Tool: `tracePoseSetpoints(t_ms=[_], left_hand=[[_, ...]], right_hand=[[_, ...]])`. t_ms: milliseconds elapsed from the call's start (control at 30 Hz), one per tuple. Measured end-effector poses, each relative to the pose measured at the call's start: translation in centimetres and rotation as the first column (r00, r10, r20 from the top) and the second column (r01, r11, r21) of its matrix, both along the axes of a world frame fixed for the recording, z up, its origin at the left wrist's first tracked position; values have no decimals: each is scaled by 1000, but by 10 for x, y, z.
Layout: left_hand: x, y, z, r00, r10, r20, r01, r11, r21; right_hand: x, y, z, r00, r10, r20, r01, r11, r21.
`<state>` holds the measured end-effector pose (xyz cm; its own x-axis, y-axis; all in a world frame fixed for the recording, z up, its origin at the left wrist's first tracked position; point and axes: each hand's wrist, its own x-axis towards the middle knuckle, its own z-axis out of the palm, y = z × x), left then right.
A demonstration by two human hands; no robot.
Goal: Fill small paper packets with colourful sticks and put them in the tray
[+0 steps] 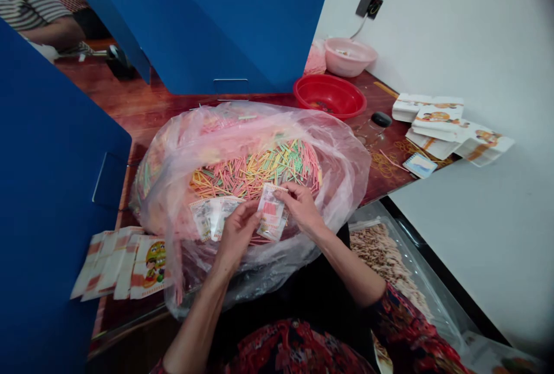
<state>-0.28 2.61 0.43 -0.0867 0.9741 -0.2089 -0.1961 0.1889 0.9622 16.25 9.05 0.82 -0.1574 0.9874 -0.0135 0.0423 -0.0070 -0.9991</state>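
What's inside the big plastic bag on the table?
A heap of short pink, yellow and green sticks lies in the open plastic bag. Lower down they are hidden by the top layer and cloudy plastic.

A plastic bag [341, 160] of sticks [255, 169] lies on the table [142, 114], paper packets [119, 264] left, more packets [437, 123] right, basins [329, 96] behind.
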Motion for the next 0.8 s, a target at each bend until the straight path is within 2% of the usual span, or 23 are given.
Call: tracePoseSetpoints(t_ms=[67,133,200,300,367,433,500,567,667,800], left_hand=[[-18,-5,-4,948,116,-296,-90,991,97],[-35,-11,-9,777,226,-588,-143,972,185],[-48,-18,-14,598,265,-756,-132,963,233],[-55,-27,-18,468,220,-856,-48,973,224],[-55,-31,-19,379,216,-900,-45,976,215],[-56,-31,-18,266,223,-938,-98,974,204],[-59,-29,-17,215,202,-956,-128,976,177],[-63,-26,-19,259,185,-948,-128,979,156],[-69,-21,-24,447,220,-867,-173,972,157],[-75,-19,-24,689,264,-675,-251,960,120]], right_hand=[[5,-2,-8,998,23,50,-23,1000,-12],[11,-6,-15,985,59,163,-54,998,-35],[16,-11,-19,943,35,331,-34,999,-9],[19,-19,-18,836,-144,530,59,983,174],[17,-22,-14,799,-182,573,34,965,260],[10,-23,-11,808,-85,583,-80,965,251],[0,-22,-11,819,62,570,-210,958,198],[-10,-22,-14,820,183,543,-307,940,146],[-24,-23,-18,814,280,509,-385,916,111],[-33,-21,-15,832,252,495,-356,926,127]])
